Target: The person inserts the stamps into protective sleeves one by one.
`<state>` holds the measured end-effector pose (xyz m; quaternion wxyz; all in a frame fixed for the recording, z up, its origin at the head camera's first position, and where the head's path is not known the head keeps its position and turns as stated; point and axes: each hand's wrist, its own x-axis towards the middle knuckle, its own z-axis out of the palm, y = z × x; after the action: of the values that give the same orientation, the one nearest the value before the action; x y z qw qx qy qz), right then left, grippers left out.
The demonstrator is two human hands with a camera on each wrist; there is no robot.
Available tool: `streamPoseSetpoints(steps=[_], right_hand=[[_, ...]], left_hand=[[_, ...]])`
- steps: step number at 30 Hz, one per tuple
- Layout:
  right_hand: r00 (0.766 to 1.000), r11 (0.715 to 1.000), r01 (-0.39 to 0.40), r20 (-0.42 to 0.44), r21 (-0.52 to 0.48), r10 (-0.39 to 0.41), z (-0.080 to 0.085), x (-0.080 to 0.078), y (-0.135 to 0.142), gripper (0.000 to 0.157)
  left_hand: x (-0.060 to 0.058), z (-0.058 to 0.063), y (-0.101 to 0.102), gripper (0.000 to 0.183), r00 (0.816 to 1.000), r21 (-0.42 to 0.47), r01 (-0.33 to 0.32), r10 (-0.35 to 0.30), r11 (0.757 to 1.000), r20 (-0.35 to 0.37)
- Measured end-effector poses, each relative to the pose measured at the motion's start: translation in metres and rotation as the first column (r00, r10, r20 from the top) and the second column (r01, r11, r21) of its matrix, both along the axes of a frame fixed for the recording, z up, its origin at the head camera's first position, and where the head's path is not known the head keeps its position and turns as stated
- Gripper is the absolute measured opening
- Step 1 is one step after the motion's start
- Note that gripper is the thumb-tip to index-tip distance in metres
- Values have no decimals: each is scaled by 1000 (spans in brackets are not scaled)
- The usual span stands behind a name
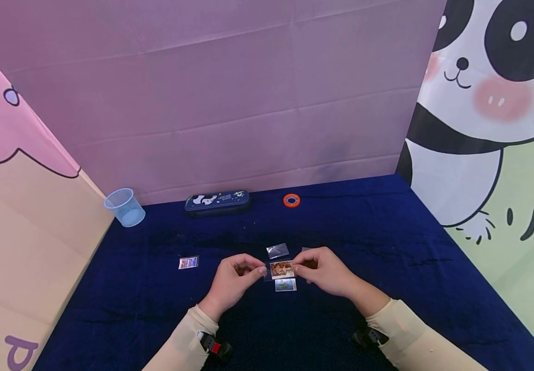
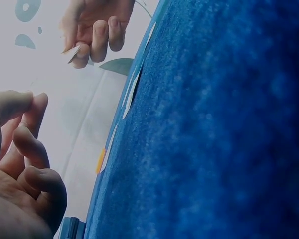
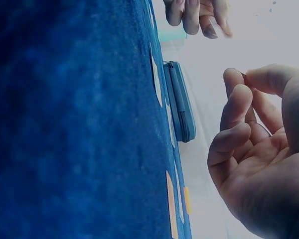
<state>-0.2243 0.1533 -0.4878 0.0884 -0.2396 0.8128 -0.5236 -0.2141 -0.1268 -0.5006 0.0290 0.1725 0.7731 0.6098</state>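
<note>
A: What holds the center of the frame?

B: A small brown-and-orange picture card (image 1: pixel 281 270), held above the middle of a blue-draped tabletop (image 1: pixel 424 278), its long axis running between the tabletop's left and right edges.

A: Which hand is nearer?

B: The right hand (image 1: pixel 324 274), thumb and forefinger pinching the card's right end. The card lies to the right of the left hand (image 1: pixel 235 281), which pinches a clear sleeve (image 1: pixel 268 277) by thumb and fingertip, in line with the card's left end.

A: And around them?

B: A greenish card (image 1: pixel 286 286) toward the near edge, a clear film (image 1: pixel 277 251) toward the far edge; a sleeved card (image 1: pixel 188 262) lies well apart, toward the left edge.

A: What is unclear?

B: Whether the picture card's end sits inside the sleeve or merely against it. Glare nearly erases the sleeve in both wrist views, the right hand partly hides another pale piece (image 1: pixel 306 249), and the tabletop's near edge is cut off.
</note>
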Motion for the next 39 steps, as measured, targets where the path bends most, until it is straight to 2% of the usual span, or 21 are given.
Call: streamPoseSetpoints(steps=[11,19,39], right_hand=[[1000,1000,-12,-14,-4,12,-2,-1,0,5],[1000,1000,-13,-9,-15,13,1,0,0,11],[999,999,1,-47,32,1,-3,-1,0,3]], left_hand=[[1,1,1,5,1000,-11,18,-19,1000,-7],[1,2,1,4,1000,-18,0,0,1000,-7],[0,0,3,6,998,-7,54,-54,999,-17]])
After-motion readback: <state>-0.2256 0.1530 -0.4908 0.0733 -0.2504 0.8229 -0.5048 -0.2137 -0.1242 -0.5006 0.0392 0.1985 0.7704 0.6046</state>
